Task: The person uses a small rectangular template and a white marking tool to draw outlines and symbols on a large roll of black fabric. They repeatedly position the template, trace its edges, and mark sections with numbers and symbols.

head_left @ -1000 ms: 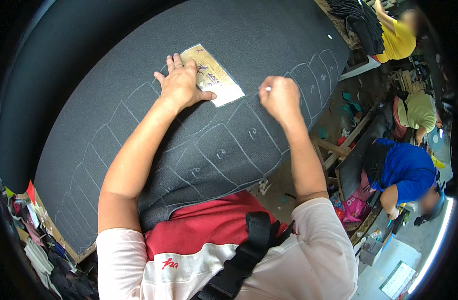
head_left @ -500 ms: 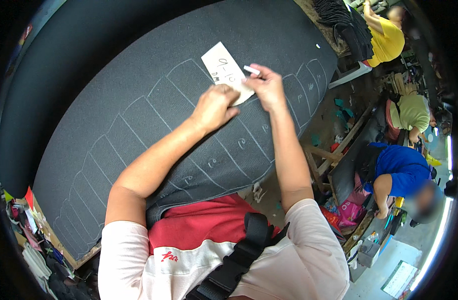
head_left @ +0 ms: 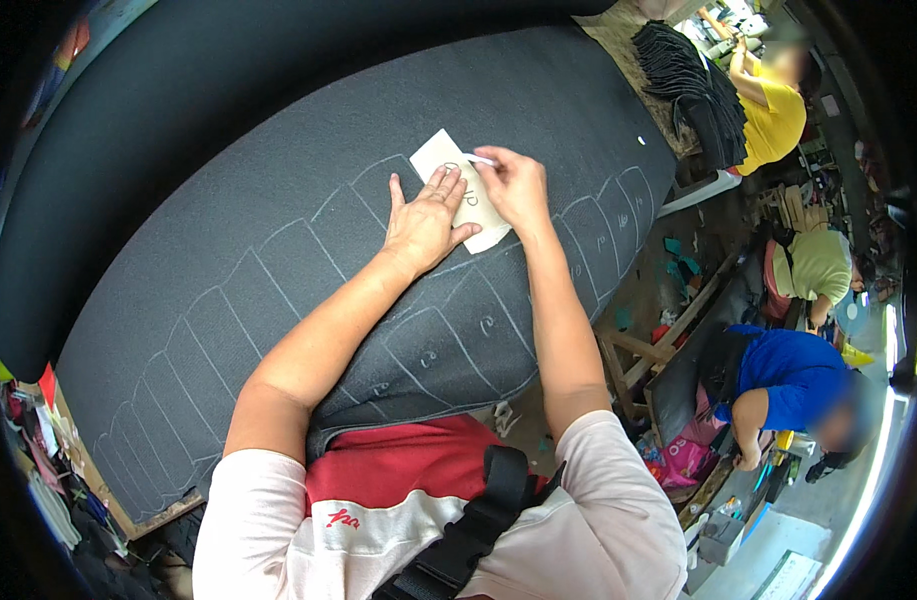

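Note:
A cream card template [head_left: 489, 222] with handwriting lies on dark grey fabric [head_left: 278, 160]. My left hand [head_left: 425, 222] is spread flat, its fingers pressing the card down. In my right hand [head_left: 514, 190], a white piece of chalk [head_left: 480, 159] is pinched and touches the card's upper right edge. White chalk outlines of panels run across the cloth in rows on both sides of the card, several with marks inside. The near edge of the fabric hangs at my waist.
A dark fabric roll [head_left: 108, 160] runs along the far left. Stacked black cut pieces [head_left: 713, 110] sit at the upper right, and a small white chalk bit [head_left: 640, 141] lies on the cloth. People in yellow [head_left: 773, 120], pale green [head_left: 816, 265] and blue [head_left: 793, 370] tops work at right.
My left hand has opened from a bent grip to lie flat on the card. My right hand has moved left, bringing the chalk to the card's edge. The card's tilt is slightly different.

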The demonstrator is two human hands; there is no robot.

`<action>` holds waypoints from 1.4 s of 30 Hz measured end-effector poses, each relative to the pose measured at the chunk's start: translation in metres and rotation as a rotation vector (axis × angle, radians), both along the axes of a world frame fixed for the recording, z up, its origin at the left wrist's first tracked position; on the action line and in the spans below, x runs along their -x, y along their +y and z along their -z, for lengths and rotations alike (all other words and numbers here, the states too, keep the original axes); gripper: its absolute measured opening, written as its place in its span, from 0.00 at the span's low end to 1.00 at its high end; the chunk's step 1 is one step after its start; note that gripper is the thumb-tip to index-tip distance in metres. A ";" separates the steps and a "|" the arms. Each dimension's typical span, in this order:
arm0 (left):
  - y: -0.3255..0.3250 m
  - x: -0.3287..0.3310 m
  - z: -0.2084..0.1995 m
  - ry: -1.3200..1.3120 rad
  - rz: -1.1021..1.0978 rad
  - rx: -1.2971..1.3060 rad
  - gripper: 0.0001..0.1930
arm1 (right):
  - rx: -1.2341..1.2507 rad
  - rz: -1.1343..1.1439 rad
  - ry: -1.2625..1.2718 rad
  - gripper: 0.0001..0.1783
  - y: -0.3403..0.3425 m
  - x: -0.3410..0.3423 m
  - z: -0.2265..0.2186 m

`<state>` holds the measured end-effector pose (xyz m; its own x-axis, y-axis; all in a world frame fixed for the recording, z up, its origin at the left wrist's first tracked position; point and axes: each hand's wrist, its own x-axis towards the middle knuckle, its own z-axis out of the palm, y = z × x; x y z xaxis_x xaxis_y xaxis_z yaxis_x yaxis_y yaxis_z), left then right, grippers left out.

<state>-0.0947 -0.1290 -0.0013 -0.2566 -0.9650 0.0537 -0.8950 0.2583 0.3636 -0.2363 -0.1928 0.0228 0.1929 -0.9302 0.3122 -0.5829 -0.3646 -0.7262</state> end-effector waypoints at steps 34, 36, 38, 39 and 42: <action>-0.007 0.005 -0.017 0.049 -0.075 -0.072 0.35 | -0.201 0.354 0.438 0.07 0.094 -0.012 -0.012; -0.012 0.005 -0.021 0.043 -0.109 -0.103 0.38 | -0.228 0.198 0.430 0.06 0.111 -0.027 -0.017; -0.019 0.004 -0.027 -0.062 -0.222 -0.074 0.42 | -0.232 0.100 0.275 0.07 0.112 -0.023 -0.024; -0.026 0.003 -0.030 -0.068 -0.226 -0.129 0.42 | -0.280 0.111 0.174 0.07 0.107 -0.015 -0.028; -0.042 -0.006 -0.046 0.195 -0.329 -0.038 0.33 | -0.381 0.277 -0.401 0.08 0.082 0.009 -0.039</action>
<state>-0.0887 -0.1711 0.0443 0.0790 -0.9963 0.0336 -0.8406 -0.0485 0.5394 -0.2455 -0.1109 0.0613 -0.1358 -0.9893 -0.0537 -0.2738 0.0896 -0.9576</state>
